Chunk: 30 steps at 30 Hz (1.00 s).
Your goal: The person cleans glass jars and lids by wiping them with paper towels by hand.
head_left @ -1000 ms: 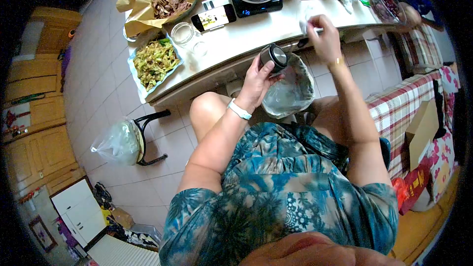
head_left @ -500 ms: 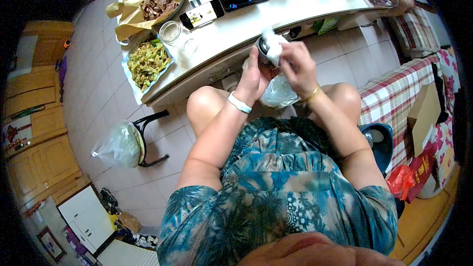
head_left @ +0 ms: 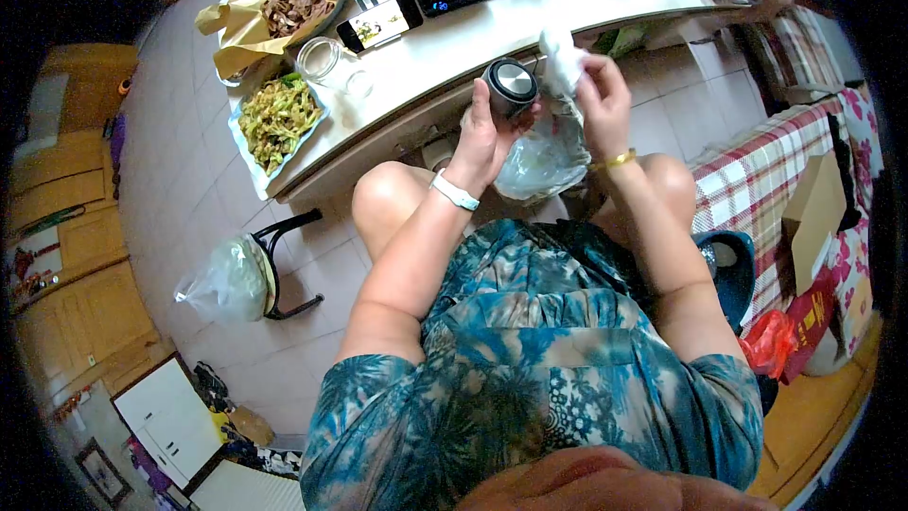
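1. Head view, upper centre: I saw the left hand (head_left: 489, 140) clasped around a dark, silver-topped cylinder (head_left: 513, 81).
2. Just right, the right hand (head_left: 605, 99) pinched a white wad (head_left: 562, 62), hands apart.
3. Below them showed a plastic-lined bin (head_left: 539, 167); above, the worktop (head_left: 463, 45).

Canister top (head_left: 512, 79): is gleaming, smooth metal | Wipe (head_left: 562, 59): is looking matt, soft, paper or cloth unclear | Bag (head_left: 539, 166): is shining, wrinkled thin plastic | Surface (head_left: 463, 43): is showing smooth gloss | Wrapping (head_left: 238, 26): is showing creased paper | Checked cover (head_left: 752, 166): is looking matt cloth
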Motion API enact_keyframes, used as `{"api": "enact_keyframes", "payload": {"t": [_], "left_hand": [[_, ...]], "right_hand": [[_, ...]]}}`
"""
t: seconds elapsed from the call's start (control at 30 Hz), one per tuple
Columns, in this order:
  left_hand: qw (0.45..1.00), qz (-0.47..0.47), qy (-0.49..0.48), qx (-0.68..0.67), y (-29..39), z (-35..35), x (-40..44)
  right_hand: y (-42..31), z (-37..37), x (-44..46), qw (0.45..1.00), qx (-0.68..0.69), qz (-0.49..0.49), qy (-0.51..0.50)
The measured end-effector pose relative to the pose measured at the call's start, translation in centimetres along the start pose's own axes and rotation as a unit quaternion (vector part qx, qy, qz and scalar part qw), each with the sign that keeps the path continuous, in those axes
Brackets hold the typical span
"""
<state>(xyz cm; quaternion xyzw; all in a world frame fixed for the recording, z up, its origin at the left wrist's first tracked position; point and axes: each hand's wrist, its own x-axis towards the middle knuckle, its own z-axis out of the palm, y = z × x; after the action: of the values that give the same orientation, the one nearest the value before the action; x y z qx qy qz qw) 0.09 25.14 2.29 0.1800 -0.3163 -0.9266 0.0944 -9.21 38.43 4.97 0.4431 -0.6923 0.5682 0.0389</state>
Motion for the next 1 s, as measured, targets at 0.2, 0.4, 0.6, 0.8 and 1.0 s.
{"api": "enact_keyframes", "payload": {"t": [0.2, 0.4, 0.6, 0.8, 1.0], "left_hand": [[0.996, -0.046, -0.071, 0.030, -1.0, 0.5, -1.2], [0.996, -0.045, -0.074, 0.012, -0.3, 0.0, -0.3], [0.998, 0.009, -0.020, 0.061, -0.1, -0.3, -0.2], [0.988, 0.036, -0.005, 0.152, 0.4, -0.7, 0.0], [0.983, 0.026, 0.005, 0.180, 0.1, -1.2, 0.0]], "right_hand": [[1.7, 1.3, 1.6, 0.970, 0.103, 0.218, -0.014], [2.8, -1.3, 1.8, 0.974, 0.082, 0.171, 0.126], [-0.9, -1.3, 2.5, 0.994, -0.008, 0.060, -0.086], [0.2, -1.3, 2.4, 0.992, 0.003, 0.072, -0.103], [-0.4, -1.8, 2.6, 0.988, -0.044, 0.043, -0.142]]}}
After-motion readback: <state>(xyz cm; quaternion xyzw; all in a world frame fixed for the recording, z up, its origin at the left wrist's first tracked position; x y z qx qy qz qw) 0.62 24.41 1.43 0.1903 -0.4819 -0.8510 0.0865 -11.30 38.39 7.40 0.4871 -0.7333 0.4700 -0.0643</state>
